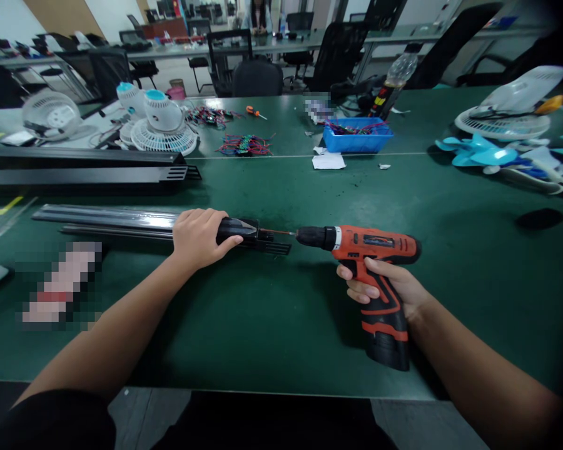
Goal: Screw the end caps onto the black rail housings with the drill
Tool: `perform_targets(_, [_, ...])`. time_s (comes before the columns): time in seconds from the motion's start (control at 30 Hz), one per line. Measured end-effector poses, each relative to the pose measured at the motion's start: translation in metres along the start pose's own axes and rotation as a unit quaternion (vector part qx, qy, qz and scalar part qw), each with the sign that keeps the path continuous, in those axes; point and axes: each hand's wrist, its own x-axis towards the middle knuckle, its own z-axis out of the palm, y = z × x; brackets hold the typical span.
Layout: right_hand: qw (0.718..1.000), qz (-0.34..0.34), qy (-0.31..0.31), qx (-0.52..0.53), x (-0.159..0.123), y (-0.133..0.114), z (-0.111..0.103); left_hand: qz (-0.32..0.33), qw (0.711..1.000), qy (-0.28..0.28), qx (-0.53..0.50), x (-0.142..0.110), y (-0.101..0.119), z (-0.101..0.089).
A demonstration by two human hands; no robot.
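Observation:
A long black metal rail point(117, 222) lies across the green table point(281, 331), running left to right. My left hand point(199, 237) is wrapped over the rail near its right end, pressing it down. My right hand point(385, 290) grips the handle of a red and black cordless drill point(368, 250). The drill is held level, and its thin bit points left into the rail's end piece point(263, 239).
More black rails point(84, 169) lie at the back left beside white fan parts point(162, 128). Coloured wire bundles point(244, 145), a blue tray point(356, 135), paper scraps point(328, 161), a bottle point(394, 84) and blue fan blades point(488, 153) sit further back. Office chairs stand behind the table.

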Motion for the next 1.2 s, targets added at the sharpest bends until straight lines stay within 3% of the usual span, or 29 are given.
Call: perform_targets(1.2, [1.000,0.001,-0.003,-0.015,-0.0001,0.0011,-0.0003,0.001,1.000,-0.008,0.004,-0.0001,-0.0007,-0.0001])
